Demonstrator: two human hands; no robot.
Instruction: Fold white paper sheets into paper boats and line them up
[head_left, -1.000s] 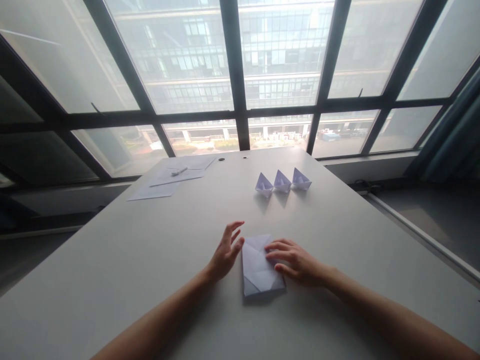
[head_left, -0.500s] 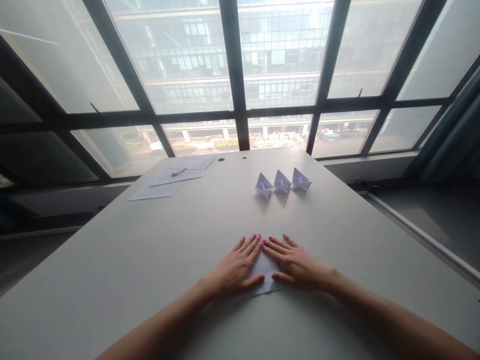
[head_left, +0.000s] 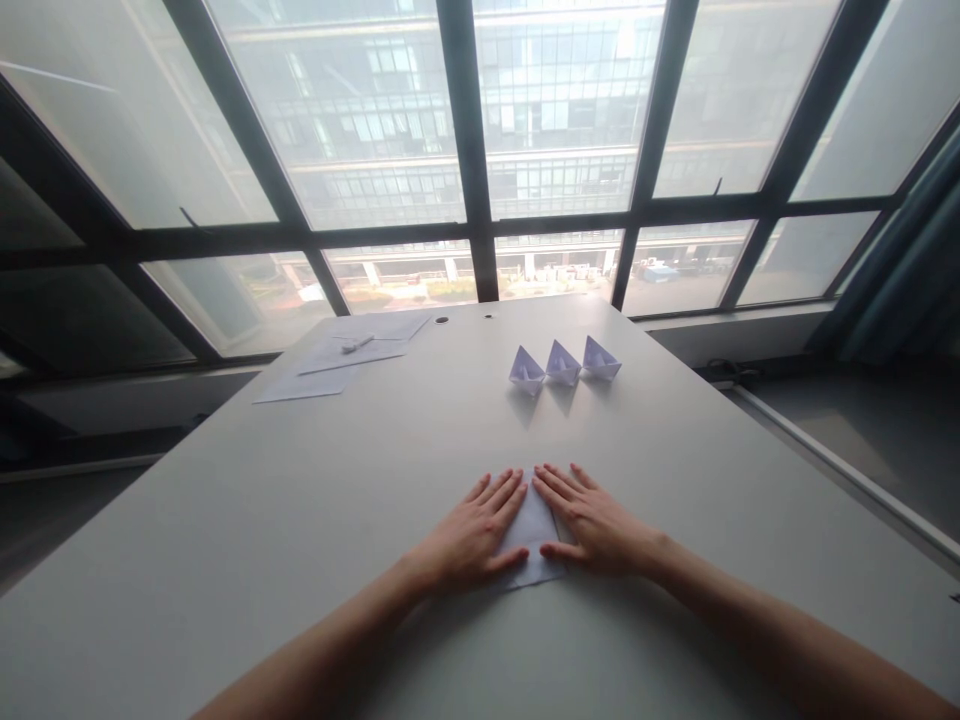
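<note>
A small folded white paper (head_left: 534, 535) lies flat on the white table (head_left: 300, 530), close to me. My left hand (head_left: 476, 530) rests palm down over the paper's left side, fingers stretched forward and slightly apart, thumb on its lower part. On the right edge lies my right hand (head_left: 592, 525), also flat with fingers extended, its thumb tip on the paper. Both hands hide the side edges of the paper. The top of the paper shows between the fingertips.
Three folded paper boats (head_left: 562, 365) stand in a row beyond my hands. At the back left are flat paper sheets (head_left: 300, 386) with a small white object (head_left: 357, 345) on top. Large windows border the table's far end.
My right hand has shifted slightly, its fingertips a little forward and right along the paper's edge, showing more of the paper's top. My left hand has barely moved.
</note>
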